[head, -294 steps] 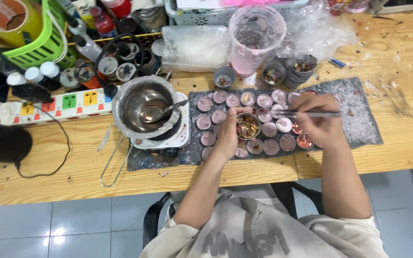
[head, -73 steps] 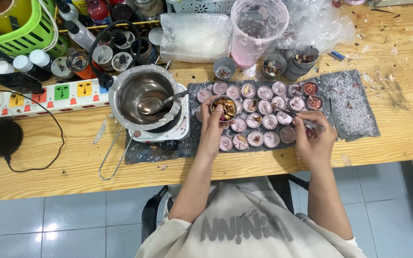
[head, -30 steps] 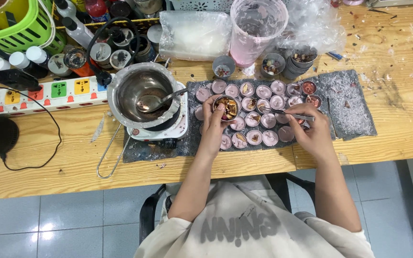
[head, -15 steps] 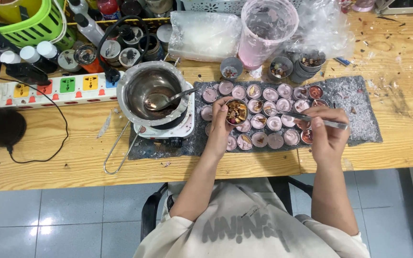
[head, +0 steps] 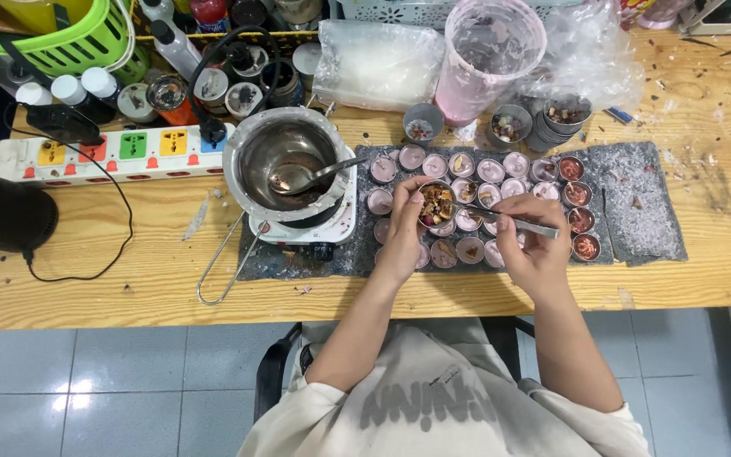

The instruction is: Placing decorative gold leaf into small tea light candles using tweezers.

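Item: small metal cup of dried petals (head: 437, 206), at centre frame, was gripped by the curled fingers of the left hand (head: 406, 230) and held just above the rows of small wax-filled tins (head: 491, 172). Slim metal tweezers (head: 513, 222) were pinched between the fingers of the right hand (head: 535, 250), right of centre, their tips directed towards the cup; whether a petal was caught in the tips could not be told. Risks, as judged: the cup could be tipped, with petals scattered over the tins, because it was held at its rim only; a tin could be knocked or its pink wax marked by a wrist, since both hands were worked close over the rows; a petal could be dropped outside its tin, the tweezers being fine. The steel melting pot (head: 288, 163) with its spoon (head: 308, 175), set on a small hotplate (head: 332, 227) left of centre, stood just beside the left forearm and could be nudged. Surface: a pale wooden table (head: 112, 279), flecked with wax, with a dark grey mat (head: 640, 203) laid under the tins. Along the upper edge a pink-stained plastic jug (head: 488, 51), a clear bag, bottles, a green basket (head: 86, 38) and a white power strip (head: 120, 152) were crowded. Room: grey floor tiles (head: 86, 381) were visible along the bottom.
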